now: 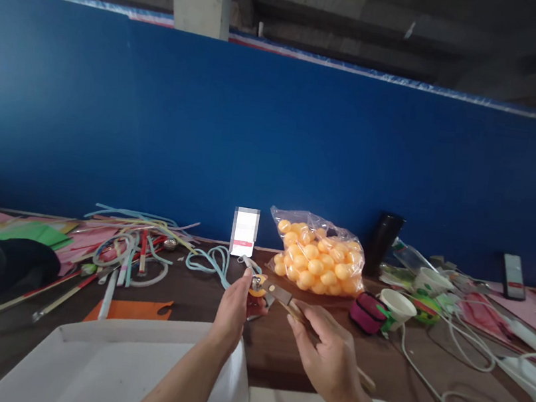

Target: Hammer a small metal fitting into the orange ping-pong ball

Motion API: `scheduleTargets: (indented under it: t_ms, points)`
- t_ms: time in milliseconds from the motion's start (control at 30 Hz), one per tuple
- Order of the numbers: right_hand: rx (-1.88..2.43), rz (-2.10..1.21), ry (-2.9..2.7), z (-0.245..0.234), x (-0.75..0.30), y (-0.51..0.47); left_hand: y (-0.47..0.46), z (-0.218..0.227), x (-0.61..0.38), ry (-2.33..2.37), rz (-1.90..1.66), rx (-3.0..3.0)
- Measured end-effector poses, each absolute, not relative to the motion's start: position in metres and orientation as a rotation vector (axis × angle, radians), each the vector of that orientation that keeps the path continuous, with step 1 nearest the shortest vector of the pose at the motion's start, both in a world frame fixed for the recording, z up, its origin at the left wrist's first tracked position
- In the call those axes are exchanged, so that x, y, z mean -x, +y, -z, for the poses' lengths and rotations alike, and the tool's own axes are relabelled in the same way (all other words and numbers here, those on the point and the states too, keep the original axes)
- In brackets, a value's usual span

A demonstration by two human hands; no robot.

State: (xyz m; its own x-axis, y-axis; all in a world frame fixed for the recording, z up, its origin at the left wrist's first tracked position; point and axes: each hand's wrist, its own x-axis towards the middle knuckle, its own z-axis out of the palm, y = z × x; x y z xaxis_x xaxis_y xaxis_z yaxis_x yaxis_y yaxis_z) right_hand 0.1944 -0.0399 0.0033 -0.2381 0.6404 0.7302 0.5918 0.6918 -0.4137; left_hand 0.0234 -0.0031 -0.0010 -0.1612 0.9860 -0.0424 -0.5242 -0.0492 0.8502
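Observation:
My left hand (233, 310) pinches a small orange piece (257, 289) between thumb and fingers above the brown table. My right hand (328, 354) is closed round the wooden handle of a small knife (284, 295). Its flat metal blade points left and meets the orange piece. Just behind both hands lies a clear plastic bag of orange balls (319, 254). A white box lid (122, 367) lies under my forearms.
Coloured straws and tubes (141, 242) and sticks lie at left, by green and pink paper. A white card (244, 232) stands against the blue wall. A pink pouch (368, 312), paper cups (398, 306), a black cup (382, 244), white cables (451, 390) and a phone (513, 276) are at right.

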Motion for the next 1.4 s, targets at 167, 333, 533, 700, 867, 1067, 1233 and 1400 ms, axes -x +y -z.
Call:
scheduleTargets:
  t_ms: [167,333,533,700,867,1067,1233,1400]
  points:
    - [0.964,-0.075,-1.939,-0.0026,-0.1925,-0.0386,-0.0049,0.0014,-0.0239,0.910,-1.539,-0.764]
    - [0.988,-0.076,-1.936,-0.0018,-0.1930,-0.0381,-0.0054,0.0028,-0.0233,0.913,-1.529,-0.811]
    - [0.998,-0.087,-1.951,0.0001,-0.1938,-0.0365,-0.0048,0.0053,-0.0227,0.912,-1.532,-0.810]
    - [0.988,-0.080,-1.949,0.0009,-0.1951,-0.0354,-0.0051,0.0043,-0.0229,0.910,-1.538,-0.819]
    - [0.996,-0.062,-1.957,-0.0005,-0.1950,-0.0372,-0.0057,0.0033,-0.0231,0.929,-1.537,-0.816]
    - [1.006,-0.070,-1.963,-0.0014,-0.1944,-0.0378,-0.0054,0.0029,-0.0228,0.923,-1.536,-0.816]
    - [1.014,-0.077,-1.948,-0.0006,-0.1943,-0.0362,-0.0051,0.0029,-0.0227,0.944,-1.536,-0.829]
    - [0.995,-0.087,-1.955,-0.0013,-0.1942,-0.0376,-0.0045,0.0047,-0.0225,0.947,-1.539,-0.846]
